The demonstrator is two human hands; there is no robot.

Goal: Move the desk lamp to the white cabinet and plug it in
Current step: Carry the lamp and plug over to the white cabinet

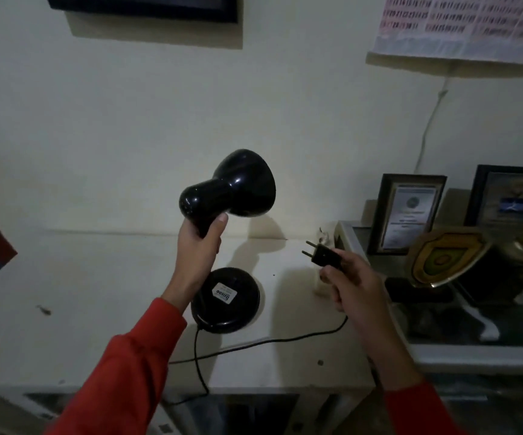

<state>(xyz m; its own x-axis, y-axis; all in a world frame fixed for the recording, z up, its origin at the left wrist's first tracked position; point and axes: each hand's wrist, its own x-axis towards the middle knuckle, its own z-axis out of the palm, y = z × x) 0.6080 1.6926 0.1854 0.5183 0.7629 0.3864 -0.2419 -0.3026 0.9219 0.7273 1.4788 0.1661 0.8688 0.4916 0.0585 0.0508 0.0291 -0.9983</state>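
The black desk lamp (235,186) is held up in front of the wall, with my left hand (196,252) shut around its neck just under the shade. Its round base (227,301), with a white label, sits low over the white cabinet top (97,302); I cannot tell if it touches. My right hand (352,284) grips the lamp's black two-pin plug (321,254), pins pointing up and left. The black cord (269,340) runs from the base across the cabinet top and over its front edge. A white fitting (324,237) sits at the wall behind the plug, mostly hidden.
A lower glass-topped unit (473,350) to the right holds two framed certificates (406,215), a shield plaque (448,257) and dark items. A calendar (464,26) and a dark frame (144,6) hang on the wall. A white cable (429,124) runs down the wall.
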